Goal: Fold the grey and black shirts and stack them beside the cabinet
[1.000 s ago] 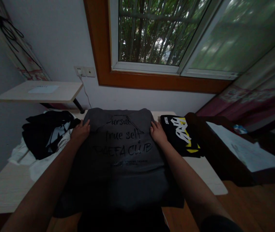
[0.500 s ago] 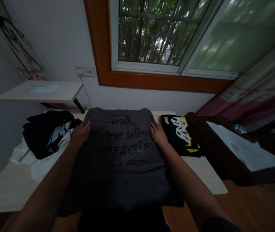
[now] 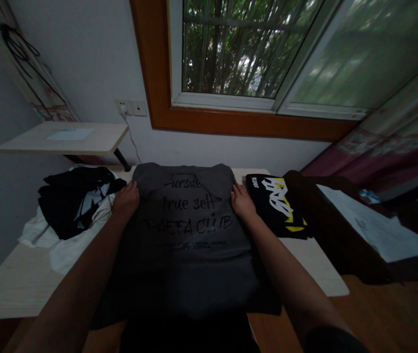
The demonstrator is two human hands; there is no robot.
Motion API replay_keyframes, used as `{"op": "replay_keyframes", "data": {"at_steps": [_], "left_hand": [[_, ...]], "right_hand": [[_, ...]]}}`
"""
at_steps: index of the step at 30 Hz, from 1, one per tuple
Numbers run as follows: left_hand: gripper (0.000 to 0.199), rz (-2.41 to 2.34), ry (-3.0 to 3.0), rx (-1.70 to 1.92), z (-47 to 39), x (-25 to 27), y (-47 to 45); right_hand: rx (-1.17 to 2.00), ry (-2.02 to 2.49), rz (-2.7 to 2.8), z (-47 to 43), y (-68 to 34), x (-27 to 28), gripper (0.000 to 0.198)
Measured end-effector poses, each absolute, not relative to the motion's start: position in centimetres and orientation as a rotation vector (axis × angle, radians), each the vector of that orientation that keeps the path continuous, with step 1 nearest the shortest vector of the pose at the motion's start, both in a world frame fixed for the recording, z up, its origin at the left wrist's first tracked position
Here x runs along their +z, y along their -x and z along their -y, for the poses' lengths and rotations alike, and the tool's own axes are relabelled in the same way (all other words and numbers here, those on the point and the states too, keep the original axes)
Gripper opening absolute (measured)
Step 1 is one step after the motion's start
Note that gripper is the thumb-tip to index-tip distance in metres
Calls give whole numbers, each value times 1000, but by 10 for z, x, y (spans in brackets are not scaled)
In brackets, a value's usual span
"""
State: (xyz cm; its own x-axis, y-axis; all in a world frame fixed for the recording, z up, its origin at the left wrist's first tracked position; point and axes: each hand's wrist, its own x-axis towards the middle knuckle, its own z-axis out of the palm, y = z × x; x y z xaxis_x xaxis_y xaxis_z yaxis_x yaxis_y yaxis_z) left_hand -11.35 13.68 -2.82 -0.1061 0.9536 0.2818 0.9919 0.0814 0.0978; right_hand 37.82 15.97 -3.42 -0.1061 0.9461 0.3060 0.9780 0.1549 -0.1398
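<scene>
A dark grey T-shirt [image 3: 187,274] with black lettering lies spread over the table, its lower end hanging past the front edge. Its sleeves are out of sight. My left hand [image 3: 126,200] is at the shirt's left side, fingers curled in against the cloth edge. Across from it, my right hand [image 3: 244,201] holds the right side at about the same height, fingertips partly hidden at the edge. A folded black shirt [image 3: 277,206] with white and yellow print sits just right of my right hand.
Left of the shirt, a black garment [image 3: 65,201] lies heaped on white cloth [image 3: 60,255]. A raised shelf [image 3: 98,132] with a paper stands behind them on the light wooden table [image 3: 13,289]. At right is a dark brown surface with a white sheet [image 3: 374,225].
The view has shifted slightly. My fingers have curled in closer at both side edges of the T-shirt, which lies almost as before.
</scene>
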Motion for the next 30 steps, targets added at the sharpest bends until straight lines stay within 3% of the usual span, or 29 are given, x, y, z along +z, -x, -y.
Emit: {"op": "replay_keyframes", "data": {"at_steps": [17,30], "left_hand": [[58,2156,2134,-340,-190,-8,109],[58,2263,1941,-566,-181,-17,106]], "right_hand": [[-81,1940,2098,-215,-377,-31,55],[-173,2035,2051,-209,-370,-24,55]]}}
